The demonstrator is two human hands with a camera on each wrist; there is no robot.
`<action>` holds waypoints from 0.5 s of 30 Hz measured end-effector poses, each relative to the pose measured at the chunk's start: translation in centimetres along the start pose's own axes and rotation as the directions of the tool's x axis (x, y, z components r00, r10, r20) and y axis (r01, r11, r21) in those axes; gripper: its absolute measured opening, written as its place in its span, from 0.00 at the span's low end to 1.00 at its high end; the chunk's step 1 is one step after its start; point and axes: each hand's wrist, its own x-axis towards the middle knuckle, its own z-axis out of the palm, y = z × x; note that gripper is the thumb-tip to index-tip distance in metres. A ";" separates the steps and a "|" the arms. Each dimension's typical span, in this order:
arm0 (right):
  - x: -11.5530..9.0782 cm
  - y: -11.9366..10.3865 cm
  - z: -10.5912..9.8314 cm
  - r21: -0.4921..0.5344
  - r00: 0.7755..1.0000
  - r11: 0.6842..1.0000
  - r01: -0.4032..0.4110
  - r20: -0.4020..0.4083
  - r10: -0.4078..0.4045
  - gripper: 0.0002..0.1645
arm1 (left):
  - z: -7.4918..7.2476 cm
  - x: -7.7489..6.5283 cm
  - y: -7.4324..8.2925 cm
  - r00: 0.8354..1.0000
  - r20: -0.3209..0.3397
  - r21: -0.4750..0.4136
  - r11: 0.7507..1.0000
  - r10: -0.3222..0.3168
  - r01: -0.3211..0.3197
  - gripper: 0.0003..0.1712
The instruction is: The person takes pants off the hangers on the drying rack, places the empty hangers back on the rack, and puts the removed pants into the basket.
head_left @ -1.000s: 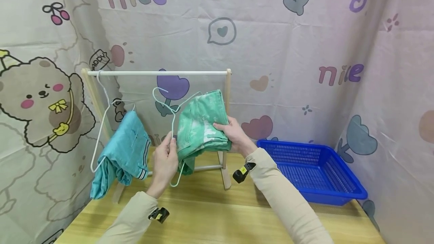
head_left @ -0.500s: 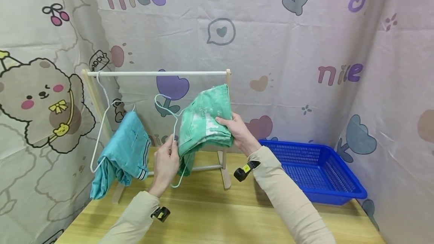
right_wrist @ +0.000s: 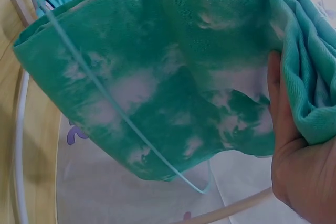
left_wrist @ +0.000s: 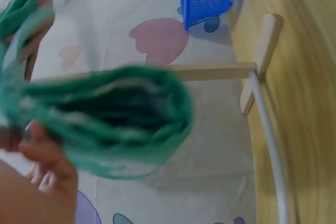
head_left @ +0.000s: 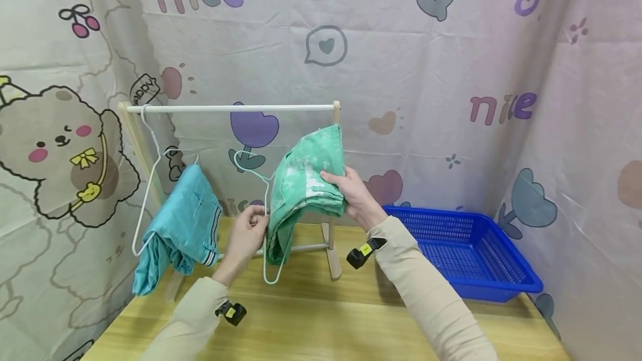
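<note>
Green tie-dye pants (head_left: 308, 177), folded, hang over a pale clothes hanger (head_left: 271, 282) in front of the rack. My left hand (head_left: 246, 235) pinches the hanger's left side close to the cloth; in the left wrist view its fingers (left_wrist: 44, 156) are partly blurred. With thumb in front, my right hand (head_left: 357, 196) grips the pants' right edge. The right wrist view has the hanger wire (right_wrist: 118, 108) crossing in front of the cloth and the right hand (right_wrist: 310, 177) around the folded layers. The hanger's hook points left, below the rack bar.
A drying rack with a white bar (head_left: 236, 108) stands on the wooden table (head_left: 321, 322). Blue pants (head_left: 183, 216) hang at its left end on a white hanger (head_left: 146, 202). A blue plastic basket (head_left: 501, 288) sits at right; a printed curtain (head_left: 426, 71) surrounds the table.
The hanger has tilted and slid lower and rightward, its hook dropping. The pants have tipped upward at right and shifted slightly right. My left hand's fingers have changed their hold on the hanger.
</note>
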 end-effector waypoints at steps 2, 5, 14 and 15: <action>0.0 0.0 -0.2 -0.007 1.000 1.000 0.001 0.005 -0.001 0.17 | -0.4 0.7 0.3 0.994 0.101 -0.078 0.995 -0.051 0.059 0.19; 0.1 0.1 -0.5 -0.022 1.000 1.000 0.003 0.016 -0.003 0.17 | -1.0 1.8 0.5 0.973 0.208 -0.165 0.977 -0.097 0.133 0.31; 0.0 0.6 -1.1 -0.045 0.996 0.999 -0.011 0.089 0.015 0.15 | -1.6 3.8 0.7 0.937 0.304 -0.242 0.937 -0.173 0.252 0.41; 0.0 0.6 -1.2 -0.046 0.995 0.999 -0.009 0.099 0.013 0.14 | -1.5 3.9 0.7 0.938 0.300 -0.248 0.936 -0.172 0.251 0.40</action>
